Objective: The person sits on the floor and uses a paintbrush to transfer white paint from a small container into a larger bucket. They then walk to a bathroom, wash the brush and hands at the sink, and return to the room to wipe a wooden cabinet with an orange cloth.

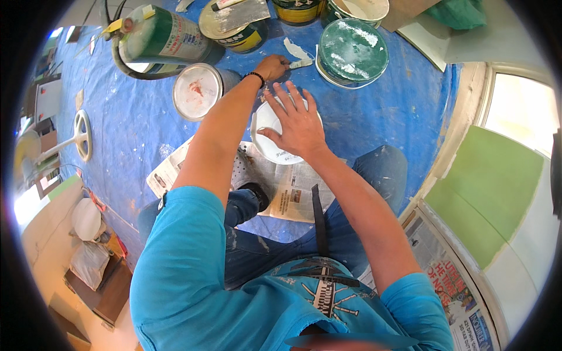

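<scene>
My right hand (295, 124) lies with fingers spread over the white round lid (270, 146) of a tub standing between my legs. Beyond it, my left hand (273, 67), with a dark beaded bracelet at the wrist, has its fingers closed at the end of a pale, ragged strip (302, 62) on the blue sheet. What that strip is made of I cannot tell. A green-lidded bucket (353, 50) smeared with white stands just right of the strip. To the left of my left forearm is a can with a whitish, red-stained lid (197, 92).
A green tank (167, 36) with a hose lies at the far left. Paint cans (234, 36) line the back, one carrying a flat scraper blade (244, 15). Newspaper (293, 190) spreads under the tub. A blue sheet (126, 117) covers the floor; a window frame (475, 111) rises at right.
</scene>
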`<state>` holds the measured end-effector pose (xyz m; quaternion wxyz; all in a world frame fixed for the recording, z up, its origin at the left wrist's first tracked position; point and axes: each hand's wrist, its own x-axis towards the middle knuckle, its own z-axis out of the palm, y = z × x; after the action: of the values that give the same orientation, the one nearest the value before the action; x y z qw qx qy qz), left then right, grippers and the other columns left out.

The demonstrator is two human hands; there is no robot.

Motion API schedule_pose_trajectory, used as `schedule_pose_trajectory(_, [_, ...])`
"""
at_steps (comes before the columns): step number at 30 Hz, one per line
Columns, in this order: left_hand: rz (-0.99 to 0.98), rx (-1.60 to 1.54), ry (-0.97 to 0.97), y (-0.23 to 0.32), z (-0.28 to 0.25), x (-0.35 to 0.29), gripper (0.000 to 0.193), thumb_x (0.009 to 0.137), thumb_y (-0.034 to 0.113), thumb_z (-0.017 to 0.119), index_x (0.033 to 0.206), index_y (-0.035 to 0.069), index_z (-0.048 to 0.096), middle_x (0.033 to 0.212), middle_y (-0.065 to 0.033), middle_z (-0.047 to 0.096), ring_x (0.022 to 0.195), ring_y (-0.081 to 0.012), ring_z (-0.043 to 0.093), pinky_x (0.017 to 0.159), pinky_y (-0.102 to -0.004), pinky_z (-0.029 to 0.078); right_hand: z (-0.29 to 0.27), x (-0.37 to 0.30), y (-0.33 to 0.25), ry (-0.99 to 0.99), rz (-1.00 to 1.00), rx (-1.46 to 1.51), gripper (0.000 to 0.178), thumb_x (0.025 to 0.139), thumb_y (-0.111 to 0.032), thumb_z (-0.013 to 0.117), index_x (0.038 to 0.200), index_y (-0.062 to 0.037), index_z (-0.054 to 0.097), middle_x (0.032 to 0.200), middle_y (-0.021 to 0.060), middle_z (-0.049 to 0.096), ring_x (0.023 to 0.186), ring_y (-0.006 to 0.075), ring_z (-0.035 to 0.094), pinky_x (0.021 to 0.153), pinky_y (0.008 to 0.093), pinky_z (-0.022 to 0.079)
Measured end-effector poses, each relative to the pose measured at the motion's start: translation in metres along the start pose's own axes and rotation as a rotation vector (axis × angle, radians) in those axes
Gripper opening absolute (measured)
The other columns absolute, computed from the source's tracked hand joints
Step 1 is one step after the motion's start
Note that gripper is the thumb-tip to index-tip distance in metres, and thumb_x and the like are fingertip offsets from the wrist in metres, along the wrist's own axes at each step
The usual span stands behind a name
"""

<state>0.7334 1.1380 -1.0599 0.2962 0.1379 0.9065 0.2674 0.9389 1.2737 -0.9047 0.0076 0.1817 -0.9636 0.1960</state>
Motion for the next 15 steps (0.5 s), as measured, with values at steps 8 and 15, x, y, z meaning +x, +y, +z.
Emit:
schedule_pose_trajectory(8, [-0.087, -0.694, -0.113, 0.050, -0.121, -0.090, 0.025, 0.110, 0.021, 0.054, 0.122, 0.001, 0.062, 0.101, -0.0017, 0.065, 0.090, -0.0121, 0.058, 0.079, -0.0275, 0.048, 0.003, -0.005, 0.000, 0.028, -0.004, 0.013, 0.088, 0.097, -0.074, 0.049, 0.163, -0.0163, 0.038, 0.169, 0.0110, 0.034, 0.158, 0.0326, 0.026, 0.126, 0.0577, 0.022])
schedule_pose_trajectory(15, [0.029, -0.886, -0.169, 0.122, -0.207, -0.237, 0.045, 0.113, 0.034, 0.044, 0.131, -0.001, 0.066, 0.087, 0.0032, 0.053, 0.073, -0.0083, 0.046, 0.066, -0.0232, 0.040, -0.011, -0.012, -0.001, 0.124, -0.015, 0.134, 0.100, 0.086, -0.078, 0.062, 0.158, -0.0116, 0.045, 0.171, 0.0146, 0.028, 0.160, 0.0353, 0.017, 0.127, 0.0637, 0.007])
